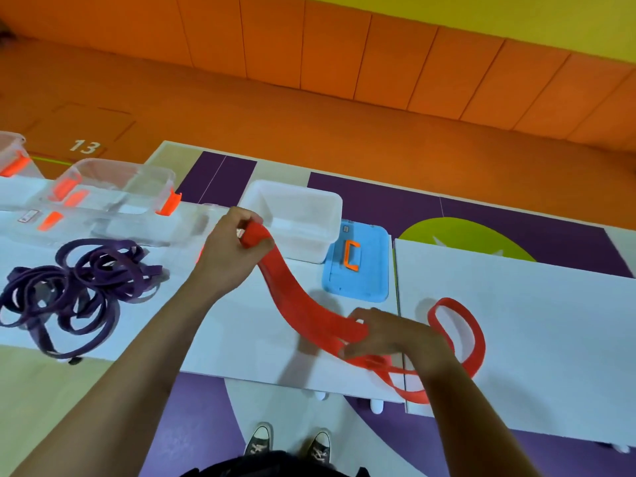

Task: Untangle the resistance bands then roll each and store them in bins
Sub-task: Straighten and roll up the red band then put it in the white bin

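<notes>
Step in hand: rolling the red band (296, 297). The left hand (234, 249) grips its bunched end just in front of the white bin (309, 208). The right hand (389, 333) holds the strap further along, fingers curled round it, low over the table (533, 321). The slack loops rightward, and one bight hangs over the near edge. The next move, as I judge it, calls for drawing that overhang up, then winding. Open surface lies to the right; the tangled purple bands (79, 287) and the blue lid (358, 263) take up the left and centre.

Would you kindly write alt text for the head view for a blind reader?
The left hand grips one end of a red band beside a white bin; the right hand holds its middle. Tangled purple bands lie at left.
</notes>
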Demonstrator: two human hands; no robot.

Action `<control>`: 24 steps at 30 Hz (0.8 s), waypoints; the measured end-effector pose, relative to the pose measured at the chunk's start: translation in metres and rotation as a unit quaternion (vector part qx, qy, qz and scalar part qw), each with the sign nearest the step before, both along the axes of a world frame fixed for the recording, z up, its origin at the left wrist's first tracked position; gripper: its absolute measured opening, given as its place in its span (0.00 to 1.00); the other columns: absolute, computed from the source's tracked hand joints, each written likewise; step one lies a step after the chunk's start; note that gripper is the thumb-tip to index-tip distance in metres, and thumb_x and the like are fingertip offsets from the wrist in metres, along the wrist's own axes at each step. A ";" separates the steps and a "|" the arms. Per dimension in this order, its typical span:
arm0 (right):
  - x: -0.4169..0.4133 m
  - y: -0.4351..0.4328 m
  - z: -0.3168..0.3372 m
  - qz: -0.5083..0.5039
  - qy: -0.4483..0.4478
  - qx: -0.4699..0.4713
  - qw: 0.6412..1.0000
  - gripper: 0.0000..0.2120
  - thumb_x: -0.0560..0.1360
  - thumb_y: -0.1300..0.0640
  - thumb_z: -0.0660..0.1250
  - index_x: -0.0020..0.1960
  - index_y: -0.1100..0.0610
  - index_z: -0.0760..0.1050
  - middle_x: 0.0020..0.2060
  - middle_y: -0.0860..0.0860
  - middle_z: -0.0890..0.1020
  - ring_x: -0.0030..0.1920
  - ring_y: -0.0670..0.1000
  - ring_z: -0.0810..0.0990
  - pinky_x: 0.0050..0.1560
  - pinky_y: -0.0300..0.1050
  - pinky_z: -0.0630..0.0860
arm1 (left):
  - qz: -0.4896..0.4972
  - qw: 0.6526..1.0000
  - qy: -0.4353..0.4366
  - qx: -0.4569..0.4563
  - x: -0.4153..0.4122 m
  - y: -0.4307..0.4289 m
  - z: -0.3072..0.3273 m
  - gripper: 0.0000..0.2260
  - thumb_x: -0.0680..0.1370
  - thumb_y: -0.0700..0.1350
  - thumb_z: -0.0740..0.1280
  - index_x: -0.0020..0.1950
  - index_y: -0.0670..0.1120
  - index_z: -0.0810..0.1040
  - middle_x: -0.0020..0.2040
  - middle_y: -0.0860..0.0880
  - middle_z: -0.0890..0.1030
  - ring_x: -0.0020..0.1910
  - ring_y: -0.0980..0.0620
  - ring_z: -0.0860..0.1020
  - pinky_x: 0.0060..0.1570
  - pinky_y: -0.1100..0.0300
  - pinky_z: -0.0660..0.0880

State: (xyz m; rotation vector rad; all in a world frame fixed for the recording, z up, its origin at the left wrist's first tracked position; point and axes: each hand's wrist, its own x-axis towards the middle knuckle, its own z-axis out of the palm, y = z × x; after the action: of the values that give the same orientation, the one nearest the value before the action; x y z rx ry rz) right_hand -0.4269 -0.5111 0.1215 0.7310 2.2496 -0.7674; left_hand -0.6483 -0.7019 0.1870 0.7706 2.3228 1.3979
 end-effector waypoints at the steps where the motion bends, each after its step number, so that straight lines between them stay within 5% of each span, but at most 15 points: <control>1: -0.001 -0.002 0.001 0.004 -0.027 -0.001 1.000 0.41 0.64 0.30 0.75 0.73 0.41 0.66 0.67 0.46 0.72 0.65 0.52 0.75 0.64 0.52 0.74 | -0.026 1.000 -0.011 0.013 0.001 0.001 0.003 0.13 0.75 0.40 0.74 0.56 0.52 0.76 0.51 0.55 0.79 0.40 0.52 0.81 0.43 0.52 0.80; 4: -0.020 -0.007 0.020 -0.079 0.149 -0.029 0.985 0.37 0.69 0.38 0.77 0.74 0.41 0.66 0.70 0.46 0.71 0.70 0.49 0.72 0.69 0.50 0.72 | -0.085 0.996 -0.007 0.023 0.002 0.000 0.014 0.13 0.75 0.40 0.74 0.56 0.55 0.80 0.53 0.57 0.81 0.44 0.54 0.82 0.50 0.49 0.83; 6: -0.040 -0.015 0.043 -0.153 0.331 -0.086 0.927 0.29 0.72 0.43 0.77 0.70 0.40 0.71 0.64 0.42 0.77 0.67 0.41 0.74 0.70 0.45 0.71 | -0.127 0.992 0.002 0.025 0.003 -0.003 0.022 0.14 0.76 0.40 0.74 0.56 0.57 0.81 0.53 0.58 0.82 0.48 0.51 0.82 0.52 0.49 0.82; 8: -0.058 -0.025 0.063 -0.154 0.418 -0.143 0.884 0.29 0.72 0.46 0.78 0.69 0.39 0.71 0.62 0.40 0.79 0.66 0.37 0.75 0.70 0.40 0.70 | -0.165 0.985 -0.002 0.044 0.005 -0.005 0.030 0.15 0.77 0.40 0.74 0.58 0.57 0.82 0.55 0.56 0.83 0.52 0.49 0.83 0.53 0.49 0.82; 12: -0.082 -0.042 0.081 -0.101 0.384 -0.217 0.892 0.19 0.74 0.50 0.77 0.63 0.46 0.78 0.54 0.42 0.84 0.57 0.41 0.82 0.62 0.43 0.75 | -0.203 0.975 -0.003 0.087 0.012 -0.005 0.048 0.16 0.77 0.38 0.74 0.63 0.52 0.81 0.56 0.53 0.86 0.58 0.50 0.83 0.58 0.53 0.80; 16: -0.090 -0.047 0.093 -0.092 0.367 -0.245 0.893 0.09 0.76 0.54 0.74 0.53 0.57 0.84 0.46 0.55 0.87 0.46 0.57 0.86 0.49 0.47 0.83 | -0.188 0.981 0.019 0.044 0.004 -0.012 0.062 0.18 0.76 0.42 0.76 0.64 0.53 0.82 0.56 0.55 0.85 0.55 0.53 0.84 0.56 0.51 0.82; 21: -0.097 -0.044 0.104 -0.059 0.355 -0.147 0.922 0.06 0.76 0.52 0.73 0.48 0.53 0.87 0.40 0.50 0.87 0.35 0.51 0.85 0.39 0.45 0.83 | -0.200 0.971 0.121 -0.051 -0.002 -0.025 0.070 0.17 0.76 0.47 0.76 0.64 0.55 0.82 0.54 0.61 0.82 0.53 0.59 0.82 0.56 0.57 0.81; 24: -0.099 -0.042 0.105 -0.050 0.394 -0.138 0.907 0.04 0.77 0.52 0.72 0.51 0.49 0.85 0.40 0.49 0.87 0.40 0.49 0.85 0.42 0.45 0.82 | -0.202 0.960 0.185 -0.050 -0.001 -0.025 0.076 0.11 0.78 0.46 0.74 0.60 0.54 0.84 0.50 0.63 0.84 0.52 0.60 0.81 0.54 0.65 0.78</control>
State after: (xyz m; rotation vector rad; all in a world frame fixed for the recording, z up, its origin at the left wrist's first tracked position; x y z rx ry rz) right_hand -0.5256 -0.5531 0.2265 0.4323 2.7076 -1.6220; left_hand -0.6488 -0.7268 0.2626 1.4812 2.2880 1.0159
